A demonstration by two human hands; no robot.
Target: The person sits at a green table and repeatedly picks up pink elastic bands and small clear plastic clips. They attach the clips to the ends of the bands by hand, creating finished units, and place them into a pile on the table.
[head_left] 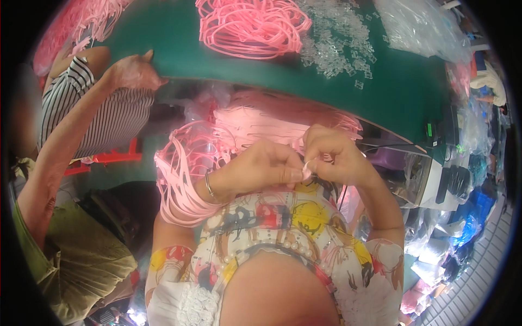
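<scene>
My left hand (pixel 273 164) and my right hand (pixel 336 158) meet in front of my chest, both with fingers pinched. Between their fingertips is the small end of a pink strap (pixel 307 171); a whitish bit shows beside it, too small to make out. Over my left forearm, behind the metal bracelet, hangs a bundle of pink straps (pixel 176 185). Beyond my hands, below the table edge, lies a mass of more pink straps (pixel 255 122).
On the green table (pixel 397 89) lie a heap of pink straps (pixel 253 27), scattered small clear plastic clips (pixel 340 41) and a clear plastic bag (pixel 424 27). At left, another person's hand (pixel 136 73) rests near the table edge. Bagged goods (pixel 467 233) crowd the right.
</scene>
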